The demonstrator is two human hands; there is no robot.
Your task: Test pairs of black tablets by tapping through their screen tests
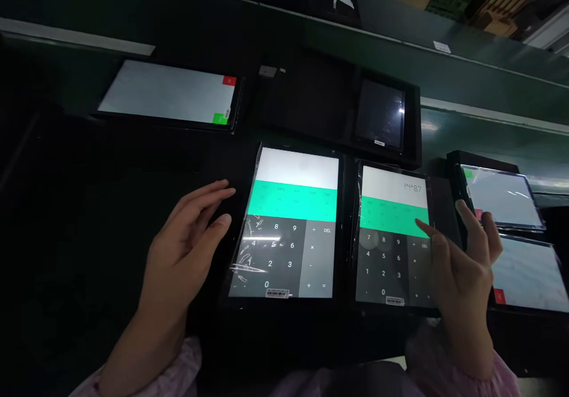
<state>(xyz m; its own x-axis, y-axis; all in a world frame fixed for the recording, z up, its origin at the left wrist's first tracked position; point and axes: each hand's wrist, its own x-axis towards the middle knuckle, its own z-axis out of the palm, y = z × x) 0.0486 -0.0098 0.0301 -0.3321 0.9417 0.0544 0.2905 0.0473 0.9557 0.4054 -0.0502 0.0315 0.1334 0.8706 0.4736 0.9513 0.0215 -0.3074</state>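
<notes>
Two tablets lie side by side before me, each showing a calculator with a green band. The left tablet (291, 246) has an empty white display area and wrinkled clear film on its left edge. On the right tablet (386, 261) the display reads characters ending in 87. My right hand (466, 278) is over that tablet's right edge, index fingertip at the green band, other fingers apart; whether the tip touches the glass I cannot tell. Beside the left tablet, my left hand (180, 249) hovers holding nothing, its fingers extended and thumb apart.
A tablet with a white screen and red and green corners (169, 92) lies at the back left. Behind the pair, a dark-screened tablet (381, 114) rests in a black tray (306, 106). Two more white-screened tablets, one upper (498, 195) and one lower (531, 272), are at right.
</notes>
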